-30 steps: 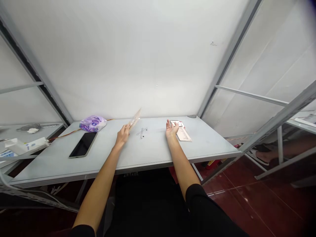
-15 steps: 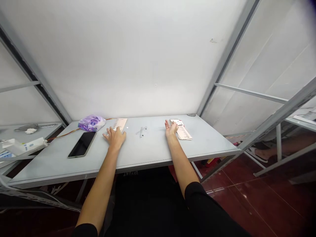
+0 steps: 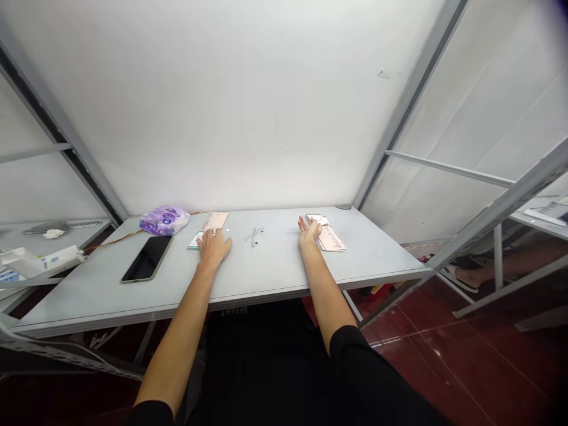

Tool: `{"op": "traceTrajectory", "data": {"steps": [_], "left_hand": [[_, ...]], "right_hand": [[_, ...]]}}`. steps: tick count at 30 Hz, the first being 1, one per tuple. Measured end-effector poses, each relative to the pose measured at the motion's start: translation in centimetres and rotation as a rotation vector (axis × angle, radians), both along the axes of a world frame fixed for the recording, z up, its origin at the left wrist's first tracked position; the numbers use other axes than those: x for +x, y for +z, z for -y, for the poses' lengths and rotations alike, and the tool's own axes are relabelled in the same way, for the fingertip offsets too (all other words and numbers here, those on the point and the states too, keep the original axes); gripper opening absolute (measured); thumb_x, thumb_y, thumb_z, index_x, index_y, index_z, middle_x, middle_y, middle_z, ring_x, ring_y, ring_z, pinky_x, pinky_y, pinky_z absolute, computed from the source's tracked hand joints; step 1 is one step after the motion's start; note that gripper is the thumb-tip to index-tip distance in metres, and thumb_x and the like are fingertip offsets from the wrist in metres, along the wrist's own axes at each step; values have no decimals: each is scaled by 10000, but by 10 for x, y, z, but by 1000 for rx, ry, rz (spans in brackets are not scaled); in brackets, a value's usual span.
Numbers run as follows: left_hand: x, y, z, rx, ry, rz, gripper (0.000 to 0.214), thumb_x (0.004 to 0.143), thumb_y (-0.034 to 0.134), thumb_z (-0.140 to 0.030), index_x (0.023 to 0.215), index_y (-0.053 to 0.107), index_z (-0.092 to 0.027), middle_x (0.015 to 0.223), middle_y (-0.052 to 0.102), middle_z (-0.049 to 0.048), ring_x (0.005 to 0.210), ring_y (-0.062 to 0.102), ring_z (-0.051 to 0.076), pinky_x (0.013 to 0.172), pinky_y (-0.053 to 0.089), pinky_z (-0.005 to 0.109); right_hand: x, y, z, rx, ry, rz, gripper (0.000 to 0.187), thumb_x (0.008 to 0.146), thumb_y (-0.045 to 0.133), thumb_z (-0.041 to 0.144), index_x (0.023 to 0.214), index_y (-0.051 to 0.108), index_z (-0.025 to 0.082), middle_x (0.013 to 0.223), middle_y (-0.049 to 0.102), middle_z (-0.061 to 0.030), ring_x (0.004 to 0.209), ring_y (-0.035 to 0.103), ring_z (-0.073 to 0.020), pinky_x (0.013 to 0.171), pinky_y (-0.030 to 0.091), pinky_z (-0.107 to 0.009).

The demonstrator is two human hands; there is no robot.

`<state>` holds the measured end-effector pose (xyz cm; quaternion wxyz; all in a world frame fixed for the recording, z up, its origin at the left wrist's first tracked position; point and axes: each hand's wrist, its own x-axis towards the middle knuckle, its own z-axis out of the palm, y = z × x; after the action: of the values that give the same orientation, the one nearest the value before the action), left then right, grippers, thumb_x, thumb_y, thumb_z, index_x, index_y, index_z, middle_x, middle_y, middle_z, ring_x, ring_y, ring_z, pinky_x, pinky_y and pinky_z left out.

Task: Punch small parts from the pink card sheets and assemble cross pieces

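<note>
Fingers (image 3: 212, 233) of the left hand (image 3: 213, 249) are part bent and loosely spread over flat pieces; whether they grip anything cannot be told. Under and beyond them lies a thin, straight-edged pale pink strip (image 3: 215, 220) with faint printing, reaching to the worktop's back edge. A white piece with a green rim (image 3: 194, 241) shows beside the fingertips, toward the left edge. The right hand (image 3: 309, 232) is half open, palm turned inward and up, fingers gently curled with space between them and the thumb, and no object shows in its palm. Its thumb side overlaps a small pile: a slim pink card (image 3: 331, 239) with ruler-like marks, slanting toward the front edge, and a white card (image 3: 320, 219) with red and dark print nearer the back edge. Between the hands, toward the back edge, lies a clear, flat set square (image 3: 254, 236), showing mostly as fine black graduations and dark dots. The worktop (image 3: 266, 269) is smooth, matt and pale grey, with a thin dark line along its front edge. Near the left edge rests a glossy black rectangular phone (image 3: 147, 259) with rounded corners; behind it, at the back left corner, sits a crinkled purple-and-white plastic packet (image 3: 164, 220). A dark, flat, oval object (image 3: 343, 207) lies at the back right corner.
</note>
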<state>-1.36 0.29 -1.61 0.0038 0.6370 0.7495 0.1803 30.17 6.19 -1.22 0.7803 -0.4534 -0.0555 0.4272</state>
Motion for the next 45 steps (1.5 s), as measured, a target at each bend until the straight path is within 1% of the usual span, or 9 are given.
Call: {"op": "traceTrajectory", "data": {"steps": [7, 11, 16, 21, 26, 29, 32, 39, 45], "left_hand": [[5, 7, -1, 208, -210, 203, 425, 947, 500, -363, 1308, 645, -193, 1334, 603, 133, 1257, 570, 303, 1135, 408, 413], [12, 11, 3, 233, -324, 299, 391, 957, 501, -393, 1284, 635, -226, 1341, 608, 102, 1277, 568, 263, 1138, 428, 392], [15, 15, 8, 329, -490, 323, 458, 927, 583, -493, 1295, 612, -223, 1353, 606, 94, 1309, 552, 244, 1159, 413, 369], [16, 15, 12, 162, -591, 230, 649, 902, 595, -605, 1421, 552, -219, 1464, 575, 103, 1356, 529, 284, 1155, 409, 407], [21, 18, 16, 25, -586, 151, 568, 944, 527, -567, 1417, 599, -261, 1442, 624, 71, 1320, 556, 308, 1147, 398, 427], [19, 20, 15, 101, -453, 178, 523, 992, 441, -505, 1417, 614, -254, 1414, 647, 70, 1293, 571, 314, 1141, 390, 440], [14, 20, 11, 181, -311, 240, 532, 1019, 383, -488, 1427, 611, -234, 1399, 655, 85, 1293, 564, 318, 1123, 396, 450], [7, 13, 3, 229, -228, 340, 511, 1023, 366, -465, 1369, 657, -227, 1380, 665, 81, 1302, 560, 288, 1148, 379, 424], [5, 8, -1, 220, -244, 366, 516, 1024, 360, -481, 1340, 675, -222, 1332, 689, 95, 1264, 587, 286, 1114, 410, 410]], "right_hand": [[-20, 4, 6, 37, 139, 264, 471, 885, 565, 208, 1355, 572, 180, 1303, 647, -116, 777, 762, -136, 619, 604, -234], [-46, 7, 18, 75, 389, 581, 279, 838, 657, 206, 1098, 717, 124, 1127, 740, -99, 616, 692, -104, 509, 536, -197], [-70, 8, 34, 132, 755, 814, 182, 859, 697, 210, 1009, 759, 127, 1014, 764, -80, 530, 624, -79, 515, 517, -214], [-75, 8, 38, 173, 1013, 874, 225, 805, 758, 294, 967, 791, 142, 821, 748, -35, 471, 550, -60, 455, 434, -181], [-73, 5, 34, 235, 1004, 930, 307, 791, 731, 377, 1006, 780, 164, 746, 725, -1, 451, 477, -55, 450, 404, -180], [-71, 3, 32, 262, 786, 1050, 267, 832, 666, 351, 1015, 765, 184, 857, 748, -27, 578, 579, -96, 566, 487, -215], [-66, 1, 34, 231, 607, 1307, 232, 905, 570, 298, 996, 763, 206, 952, 747, -48, 789, 653, -142, 744, 529, -261], [-62, -5, 36, 120, 839, 1809, 210, 901, 720, 366, 1068, 804, 270, 1090, 677, -69, 966, 640, -196, 877, 484, -313], [-62, -5, 37, 146, 855, 1900, 194, 993, 628, 349, 1085, 783, 278, 1164, 645, -59, 987, 627, -185, 805, 454, -281]]}}
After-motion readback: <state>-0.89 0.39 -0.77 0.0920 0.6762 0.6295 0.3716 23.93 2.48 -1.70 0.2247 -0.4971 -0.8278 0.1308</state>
